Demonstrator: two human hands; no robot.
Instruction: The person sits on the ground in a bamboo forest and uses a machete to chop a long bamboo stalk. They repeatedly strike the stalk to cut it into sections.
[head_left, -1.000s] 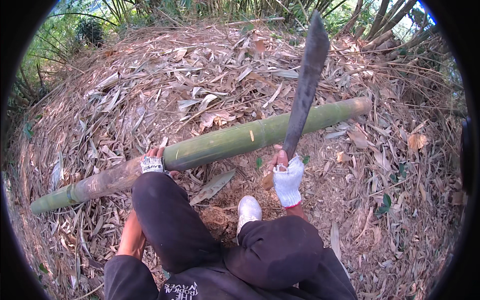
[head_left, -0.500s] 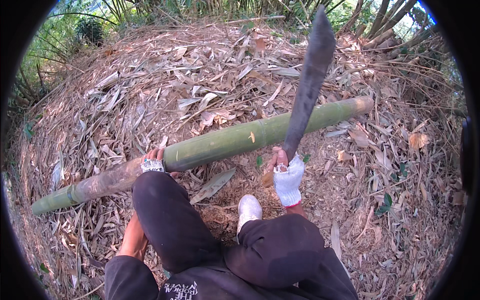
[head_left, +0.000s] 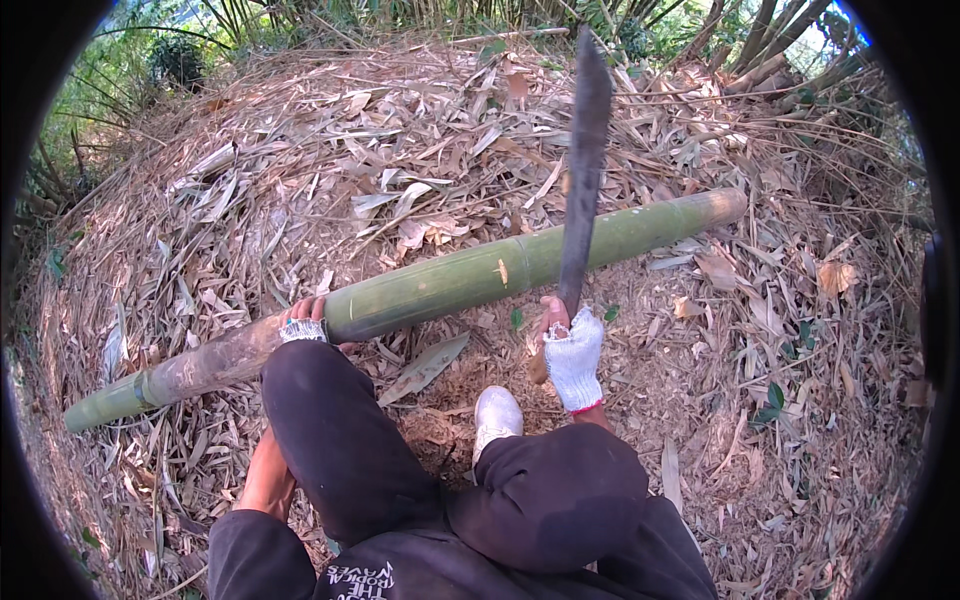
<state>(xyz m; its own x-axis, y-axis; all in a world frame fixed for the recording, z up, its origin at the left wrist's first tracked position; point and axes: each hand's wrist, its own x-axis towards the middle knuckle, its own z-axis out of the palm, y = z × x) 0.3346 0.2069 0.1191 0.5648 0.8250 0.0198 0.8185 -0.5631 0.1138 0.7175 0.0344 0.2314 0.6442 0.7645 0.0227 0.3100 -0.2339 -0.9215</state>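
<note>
A thick green bamboo pole [head_left: 440,283] slants across the ground in front of me, its right end farther away. Around its brownish stretch left of the middle, my left hand [head_left: 303,318] is closed, in a fingerless glove and partly hidden behind my knee. My right hand [head_left: 570,348], in a white fingerless glove, grips a machete [head_left: 582,170] by its wooden handle. The long dark blade points up and away, passing in front of the pole's right half. A small pale nick [head_left: 502,272] shows on the green surface near a node.
Dry bamboo leaves and litter [head_left: 330,150] cover the ground all round. My white shoe [head_left: 497,415] stands on the near side of the pole, between my bent knees. Bamboo stems [head_left: 480,22] rise at the back, and thin trunks [head_left: 775,45] stand at the far right.
The machete blade has swung to the left and stands more upright. My right hand has shifted very slightly. The pole and my left hand have barely moved.
</note>
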